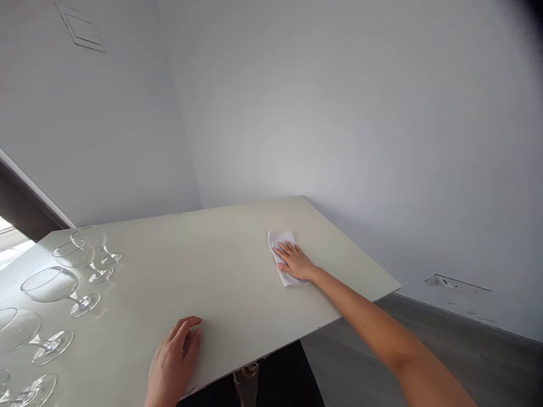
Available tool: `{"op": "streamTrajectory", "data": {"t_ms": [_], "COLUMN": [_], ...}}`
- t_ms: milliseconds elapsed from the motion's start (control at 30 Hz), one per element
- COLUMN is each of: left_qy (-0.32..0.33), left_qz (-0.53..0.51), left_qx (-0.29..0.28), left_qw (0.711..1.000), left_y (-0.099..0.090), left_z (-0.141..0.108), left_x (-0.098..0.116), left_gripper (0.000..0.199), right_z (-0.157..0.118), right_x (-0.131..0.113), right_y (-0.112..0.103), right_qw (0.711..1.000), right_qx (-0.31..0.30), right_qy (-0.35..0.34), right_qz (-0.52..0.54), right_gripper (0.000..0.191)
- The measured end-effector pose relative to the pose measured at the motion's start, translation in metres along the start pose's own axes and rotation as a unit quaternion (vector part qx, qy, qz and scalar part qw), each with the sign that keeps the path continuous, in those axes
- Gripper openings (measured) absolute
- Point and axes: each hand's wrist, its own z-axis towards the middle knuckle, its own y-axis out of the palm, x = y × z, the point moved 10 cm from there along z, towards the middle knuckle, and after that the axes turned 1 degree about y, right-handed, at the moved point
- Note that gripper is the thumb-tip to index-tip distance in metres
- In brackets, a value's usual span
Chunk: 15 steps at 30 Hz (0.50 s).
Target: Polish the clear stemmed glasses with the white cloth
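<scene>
A folded white cloth (275, 238) lies flat on the white tabletop (190, 260), right of its middle. My right hand (293, 262) rests on the cloth with its fingers spread, pressing it from above. Near the front edge of the table, my left hand (175, 353) sits on the surface with its fingers loosely curled and thumb apart, nothing between them. To the left stand several clear stemmed glasses, one of them a wine glass (55, 284); neither hand touches them.
Grey-white walls (339, 113) meet in a corner behind the table. A wall socket (443, 281) is low on the right, above the grey floor (424, 322). A switch plate (82, 28) is at the upper left.
</scene>
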Motion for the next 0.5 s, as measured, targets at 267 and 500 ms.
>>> {"op": "streamTrajectory", "data": {"t_ms": [267,500], "left_qy": [-0.083,-0.253], "left_qz": [-0.197,-0.448], "left_qx": [0.019,0.268], "left_qw": [0.977,0.815], "left_y": [-0.011,-0.054], "left_z": [0.024,0.082], "left_x": [-0.011,-0.089], "left_gripper": [0.029,0.045], "right_z": [0.019,0.026], "right_x": [-0.097,-0.112], "right_y": [0.013,0.015], "right_qw": [0.992,0.99], "right_qx": [0.008,0.032], "right_qy": [-0.128,-0.137], "right_qz": [0.01,0.004], "right_gripper": [0.07,0.068]}}
